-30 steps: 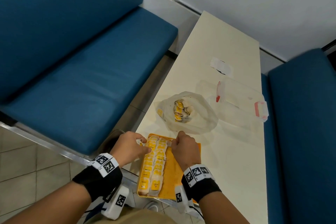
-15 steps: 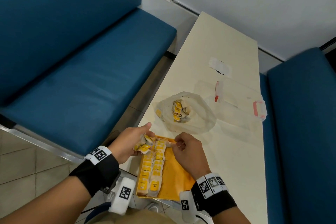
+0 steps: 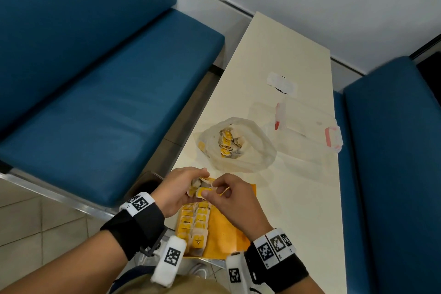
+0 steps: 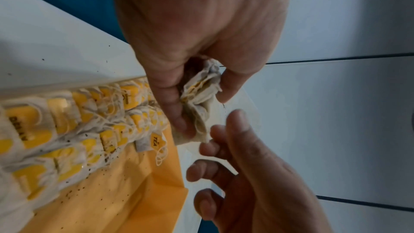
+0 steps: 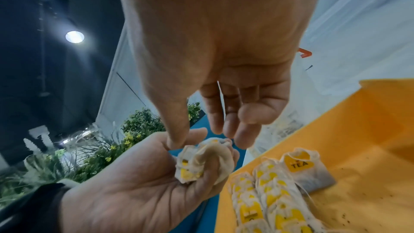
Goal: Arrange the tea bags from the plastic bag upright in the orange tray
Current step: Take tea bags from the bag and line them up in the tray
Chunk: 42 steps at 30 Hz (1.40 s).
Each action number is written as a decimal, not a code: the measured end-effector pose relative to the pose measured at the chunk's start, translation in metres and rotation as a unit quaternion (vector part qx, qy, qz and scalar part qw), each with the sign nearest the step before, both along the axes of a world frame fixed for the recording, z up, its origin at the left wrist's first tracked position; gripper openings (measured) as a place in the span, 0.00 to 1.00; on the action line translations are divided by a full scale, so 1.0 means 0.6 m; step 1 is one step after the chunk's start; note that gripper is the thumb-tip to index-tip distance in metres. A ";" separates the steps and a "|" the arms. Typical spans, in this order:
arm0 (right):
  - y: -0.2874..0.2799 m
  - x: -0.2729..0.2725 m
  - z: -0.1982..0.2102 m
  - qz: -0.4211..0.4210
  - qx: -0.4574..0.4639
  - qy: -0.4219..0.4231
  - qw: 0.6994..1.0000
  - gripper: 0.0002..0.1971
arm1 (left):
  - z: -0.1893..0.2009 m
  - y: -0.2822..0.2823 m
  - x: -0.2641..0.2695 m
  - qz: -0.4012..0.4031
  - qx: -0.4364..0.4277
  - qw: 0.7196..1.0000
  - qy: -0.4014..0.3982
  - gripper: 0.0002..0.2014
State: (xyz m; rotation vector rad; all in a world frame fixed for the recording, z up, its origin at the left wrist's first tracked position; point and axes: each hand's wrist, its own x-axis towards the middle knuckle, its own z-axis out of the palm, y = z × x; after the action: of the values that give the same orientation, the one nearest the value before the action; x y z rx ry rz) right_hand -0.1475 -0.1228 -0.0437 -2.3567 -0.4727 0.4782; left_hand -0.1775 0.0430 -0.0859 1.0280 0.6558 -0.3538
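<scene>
Two hands meet above the far end of the orange tray (image 3: pixel 235 227) in the head view. The left hand (image 3: pixel 177 192) has its fingers curled round a small bunch of tea bags (image 3: pixel 199 186), and the right hand (image 3: pixel 232 200) reaches into that bunch with thumb and fingertips. Two rows of tea bags (image 3: pixel 194 224) stand along the tray's left side, near the counter (image 3: pixel 281 55) edge. Farther off lies the plastic bag (image 3: pixel 253 153) with more tea bags inside, and right of it a clear container (image 3: pixel 310 131) with red clasps.

From the left wrist, the left hand (image 4: pixel 201 45) grips the crumpled bunch (image 4: pixel 199 93); the right hand's fingers (image 4: pixel 237 123) touch its lower edge, loosely bent. The tray (image 4: pixel 125 201) shows scattered tea dust.

From the right wrist, the right hand (image 5: pixel 224 81) has its thumb on the bunch (image 5: pixel 201 160) held in the left hand (image 5: pixel 139 183); its other fingers hover just above, slightly curled. One bag marked TEA (image 5: pixel 302 164) stands at the end of the rows.
</scene>
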 end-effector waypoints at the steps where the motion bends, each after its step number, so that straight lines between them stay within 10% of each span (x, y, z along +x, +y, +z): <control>1: 0.000 0.001 -0.001 -0.003 -0.004 0.008 1.000 0.16 | 0.001 -0.002 0.001 0.007 0.004 1.000 -0.003 0.11; 12: -0.008 -0.007 -0.038 0.082 -0.034 -0.121 0.989 0.11 | 0.008 -0.006 0.006 0.071 -0.050 0.996 0.010 0.10; 23: 0.001 0.007 -0.028 -0.122 0.119 0.050 0.984 0.05 | 0.005 -0.010 0.003 0.075 -0.068 0.995 -0.002 0.10; 30: -0.019 0.040 -0.004 -0.073 0.061 0.030 0.995 0.14 | -0.010 0.007 0.001 0.082 -0.039 0.996 -0.020 0.08; 42: -0.029 0.048 0.023 0.067 0.006 0.027 0.997 0.19 | -0.005 0.005 -0.006 -0.210 0.252 0.930 -0.167 0.17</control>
State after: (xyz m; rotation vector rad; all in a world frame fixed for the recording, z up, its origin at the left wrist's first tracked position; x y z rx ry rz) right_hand -0.1190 -0.1400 -0.0299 -2.3041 -0.6076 0.5985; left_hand -0.1813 0.0461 -0.0889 1.6890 0.2078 -0.3763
